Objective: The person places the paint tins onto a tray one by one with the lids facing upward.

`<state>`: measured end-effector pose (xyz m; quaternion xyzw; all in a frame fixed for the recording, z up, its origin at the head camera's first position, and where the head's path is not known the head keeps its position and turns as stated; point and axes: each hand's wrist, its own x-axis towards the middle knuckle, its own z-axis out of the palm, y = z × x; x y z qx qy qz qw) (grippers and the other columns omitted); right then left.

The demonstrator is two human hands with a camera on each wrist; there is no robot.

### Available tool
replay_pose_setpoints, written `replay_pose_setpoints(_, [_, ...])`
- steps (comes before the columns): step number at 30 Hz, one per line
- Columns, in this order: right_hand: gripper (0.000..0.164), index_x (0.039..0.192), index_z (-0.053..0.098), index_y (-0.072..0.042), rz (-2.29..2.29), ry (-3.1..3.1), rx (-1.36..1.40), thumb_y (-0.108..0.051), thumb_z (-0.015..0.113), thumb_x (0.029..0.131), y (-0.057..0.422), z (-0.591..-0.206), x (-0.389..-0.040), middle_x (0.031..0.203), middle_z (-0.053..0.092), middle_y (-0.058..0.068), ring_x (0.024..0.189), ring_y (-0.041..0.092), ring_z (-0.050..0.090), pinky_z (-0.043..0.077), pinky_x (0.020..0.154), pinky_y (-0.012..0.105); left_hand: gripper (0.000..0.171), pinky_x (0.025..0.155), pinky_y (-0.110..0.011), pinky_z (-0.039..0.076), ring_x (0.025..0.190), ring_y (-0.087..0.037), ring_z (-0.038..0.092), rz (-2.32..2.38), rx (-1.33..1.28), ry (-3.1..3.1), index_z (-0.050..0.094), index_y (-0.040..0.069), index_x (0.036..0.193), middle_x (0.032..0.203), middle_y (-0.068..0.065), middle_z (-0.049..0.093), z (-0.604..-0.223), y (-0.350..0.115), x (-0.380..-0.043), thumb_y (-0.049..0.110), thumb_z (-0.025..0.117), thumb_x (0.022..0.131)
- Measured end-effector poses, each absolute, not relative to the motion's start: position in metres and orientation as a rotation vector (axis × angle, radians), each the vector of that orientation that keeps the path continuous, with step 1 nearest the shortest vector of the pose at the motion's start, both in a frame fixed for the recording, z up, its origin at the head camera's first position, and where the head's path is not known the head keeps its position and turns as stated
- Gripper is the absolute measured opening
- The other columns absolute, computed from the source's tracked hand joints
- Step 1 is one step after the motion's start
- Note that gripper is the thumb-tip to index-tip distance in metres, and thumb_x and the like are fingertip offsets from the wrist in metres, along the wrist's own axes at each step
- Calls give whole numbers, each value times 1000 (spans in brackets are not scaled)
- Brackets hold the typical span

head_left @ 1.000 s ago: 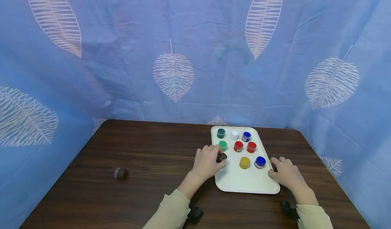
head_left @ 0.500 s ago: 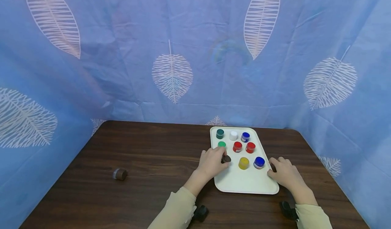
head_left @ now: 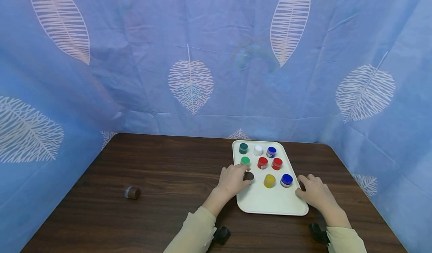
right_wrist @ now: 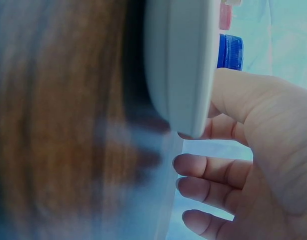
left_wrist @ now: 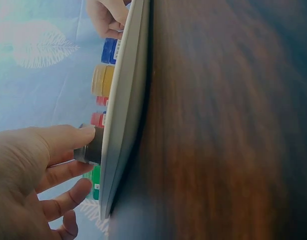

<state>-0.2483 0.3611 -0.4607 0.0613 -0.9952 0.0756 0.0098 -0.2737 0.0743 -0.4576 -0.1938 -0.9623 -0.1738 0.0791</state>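
Observation:
My left hand (head_left: 232, 180) is at the left side of a white tray (head_left: 270, 204). Its thumb and forefinger pinch a small dark brown paint jar (head_left: 248, 176), which stands on the tray; the other fingers hang loosely in the left wrist view. Beyond the jar is a green-lidded one (head_left: 245, 160), partly covered by the fingers in the head view. My right hand (head_left: 315, 191) grips the tray's right edge, thumb over the rim and forefinger at its outer side in the right wrist view. Nearest to it stands a blue-lidded jar (head_left: 286, 180).
Also on the tray are a yellow jar (head_left: 269, 181), two red jars (head_left: 262, 162), a white jar (head_left: 258, 150), a dark green jar (head_left: 243, 148) and another blue jar (head_left: 271, 152). A brown jar (head_left: 132, 193) lies on its side at the left of the wooden table (head_left: 162, 163).
My left hand has moved slightly right and nearer with the brown paint jar, away from the green one. In the last half second its fingers have shifted a little. The right hand stays put.

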Motion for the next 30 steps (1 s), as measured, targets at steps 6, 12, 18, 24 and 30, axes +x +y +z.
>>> replay_pose_setpoints(6, [35, 112, 61, -1, 230, -3109, 182, -21, 63, 83, 361, -461, -249, 96, 59, 20, 86, 36, 54, 45, 71, 56, 39, 73, -37, 47, 95, -19, 65, -488, -580, -2888, 67, 24, 118, 114, 6, 71, -457, 72, -272, 39, 76, 83])
replay_pose_setpoints(12, [34, 111, 60, -1, 233, -3112, 185, -21, 63, 84, 359, -459, -248, 95, 59, 20, 84, 35, 53, 45, 70, 55, 43, 73, -37, 49, 96, -19, 64, -451, -577, -2897, 65, 25, 122, 112, 3, 70, -454, 67, -269, 43, 74, 84])
replay_pose_setpoints(18, [35, 112, 60, 0, 234, -3116, 184, -21, 63, 84, 358, -459, -249, 96, 59, 21, 84, 35, 53, 45, 71, 55, 40, 74, -37, 49, 95, -19, 64, -457, -574, -2869, 66, 24, 121, 113, 2, 69, -448, 52, -262, 42, 73, 85])
replay_pose_setpoints(24, [35, 112, 60, 0, 244, -3120, 177, -21, 63, 83, 358, -459, -249, 98, 59, 23, 86, 38, 53, 44, 72, 57, 32, 72, -38, 48, 92, -19, 63, -469, -571, -2815, 68, 22, 113, 106, 2, 69, -441, 33, -252, 39, 73, 86])
replay_pose_setpoints(30, [35, 112, 60, 0, 247, -3128, 174, -21, 63, 84, 357, -456, -246, 99, 58, 23, 88, 39, 53, 44, 73, 58, 29, 74, -38, 48, 94, -20, 64, -518, -509, -2783, 69, 22, 110, 107, 2, 70, -434, 12, -242, 38, 72, 87])
